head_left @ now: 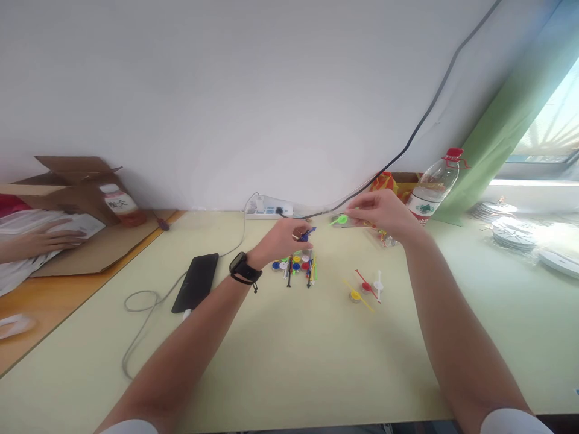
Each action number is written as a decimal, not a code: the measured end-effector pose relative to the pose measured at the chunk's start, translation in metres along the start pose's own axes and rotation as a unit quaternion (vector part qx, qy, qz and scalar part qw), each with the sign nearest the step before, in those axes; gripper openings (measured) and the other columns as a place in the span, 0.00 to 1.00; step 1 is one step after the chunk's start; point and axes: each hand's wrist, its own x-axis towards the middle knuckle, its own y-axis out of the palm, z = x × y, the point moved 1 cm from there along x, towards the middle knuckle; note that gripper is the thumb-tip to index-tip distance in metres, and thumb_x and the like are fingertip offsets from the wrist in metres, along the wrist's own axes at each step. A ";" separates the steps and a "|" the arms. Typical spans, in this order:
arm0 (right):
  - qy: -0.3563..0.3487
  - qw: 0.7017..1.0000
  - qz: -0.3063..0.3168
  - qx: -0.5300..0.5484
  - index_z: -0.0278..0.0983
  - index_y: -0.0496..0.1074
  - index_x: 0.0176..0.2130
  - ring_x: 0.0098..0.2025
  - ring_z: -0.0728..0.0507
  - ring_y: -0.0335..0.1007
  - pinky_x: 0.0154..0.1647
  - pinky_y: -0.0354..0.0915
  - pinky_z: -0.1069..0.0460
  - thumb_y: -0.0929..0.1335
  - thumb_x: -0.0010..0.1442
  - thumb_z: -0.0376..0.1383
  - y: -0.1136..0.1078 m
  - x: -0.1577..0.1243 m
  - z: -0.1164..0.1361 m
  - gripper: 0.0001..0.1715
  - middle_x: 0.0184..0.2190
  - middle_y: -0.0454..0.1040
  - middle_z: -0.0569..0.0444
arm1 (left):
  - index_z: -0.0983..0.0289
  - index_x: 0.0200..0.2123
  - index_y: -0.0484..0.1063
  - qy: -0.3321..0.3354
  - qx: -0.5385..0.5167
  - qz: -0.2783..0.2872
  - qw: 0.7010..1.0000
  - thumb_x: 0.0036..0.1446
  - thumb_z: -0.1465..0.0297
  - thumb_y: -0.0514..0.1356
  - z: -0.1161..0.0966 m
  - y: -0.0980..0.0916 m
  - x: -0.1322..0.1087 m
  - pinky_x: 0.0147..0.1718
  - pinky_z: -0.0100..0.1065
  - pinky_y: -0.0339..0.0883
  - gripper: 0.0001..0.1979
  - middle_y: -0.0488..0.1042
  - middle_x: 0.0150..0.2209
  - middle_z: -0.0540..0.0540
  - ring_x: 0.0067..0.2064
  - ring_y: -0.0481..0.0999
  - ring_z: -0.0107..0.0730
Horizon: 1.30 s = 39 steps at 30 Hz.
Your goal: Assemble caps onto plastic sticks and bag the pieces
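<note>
My left hand (284, 239), with a black watch on the wrist, is closed in a pinch on a small blue plastic piece (307, 234) above a pile of small coloured discs and sticks (295, 267) on the pale green table (280, 355). Further right and slightly higher, my right hand (384, 214) pinches a green disc on a stick (341, 220). A little nearer on the table lie a yellow disc piece (356, 295), a red piece (365, 286) and a white piece (379, 283), apart from both hands.
A black phone (196, 281) with a grey cable lies left of the pile. A white power strip (268, 210) sits by the wall, a water bottle (432, 185) at the back right. Another person's hand (43, 241) rests on papers by cardboard boxes and a small bottle (118, 204).
</note>
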 end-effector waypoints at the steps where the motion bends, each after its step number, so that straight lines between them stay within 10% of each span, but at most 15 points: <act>1: 0.000 1.000 0.008 0.015 0.37 0.81 0.35 0.34 0.40 0.80 0.26 0.71 0.53 0.78 0.54 0.47 -0.001 -0.002 0.002 0.17 0.29 0.81 0.49 | 0.63 0.33 0.75 0.000 -0.002 -0.001 1.000 0.50 0.64 0.68 -0.002 -0.001 0.000 0.33 0.32 0.71 0.10 0.74 0.31 0.50 0.34 0.73 0.33; 15: -0.067 0.986 -0.150 -0.025 0.37 0.78 0.39 0.21 0.44 0.73 0.23 0.69 0.51 0.74 0.58 0.46 0.012 0.002 0.010 0.15 0.22 0.76 0.54 | 0.64 0.34 0.76 0.014 -0.029 0.001 0.999 0.52 0.64 0.68 -0.020 0.003 -0.001 0.35 0.32 0.72 0.10 0.76 0.31 0.51 0.34 0.76 0.33; 27: -0.054 0.972 -0.103 -0.205 0.38 0.75 0.35 0.25 0.45 0.71 0.29 0.64 0.51 0.71 0.60 0.43 0.010 0.012 -0.010 0.10 0.22 0.76 0.56 | 0.62 0.36 0.76 -0.003 0.007 -0.025 1.000 0.53 0.63 0.67 -0.019 -0.003 -0.003 0.35 0.32 0.73 0.10 0.76 0.32 0.51 0.35 0.75 0.34; 31: 0.081 0.960 0.080 -0.257 0.38 0.75 0.31 0.27 0.44 0.74 0.25 0.64 0.52 0.72 0.58 0.44 -0.005 0.012 -0.035 0.12 0.29 0.80 0.51 | 0.63 0.35 0.76 -0.009 0.012 -0.020 1.000 0.53 0.62 0.67 -0.018 -0.007 -0.003 0.32 0.31 0.72 0.10 0.75 0.32 0.51 0.34 0.74 0.33; 35: 0.232 0.868 0.351 -0.263 0.36 0.78 0.31 0.29 0.42 0.78 0.28 0.70 0.52 0.80 0.43 0.42 0.010 0.010 -0.067 0.18 0.29 0.81 0.50 | 0.63 0.34 0.75 -0.009 0.014 -0.008 1.000 0.54 0.63 0.67 -0.019 -0.006 -0.003 0.31 0.30 0.72 0.10 0.75 0.31 0.50 0.33 0.73 0.32; 39: 0.267 0.830 0.423 -0.246 0.34 0.79 0.27 0.32 0.41 0.80 0.33 0.73 0.52 0.80 0.36 0.35 0.037 0.014 -0.082 0.15 0.23 0.80 0.51 | 0.63 0.35 0.76 -0.010 0.012 -0.008 1.000 0.53 0.63 0.67 -0.018 -0.008 -0.004 0.32 0.32 0.73 0.10 0.75 0.32 0.52 0.35 0.75 0.34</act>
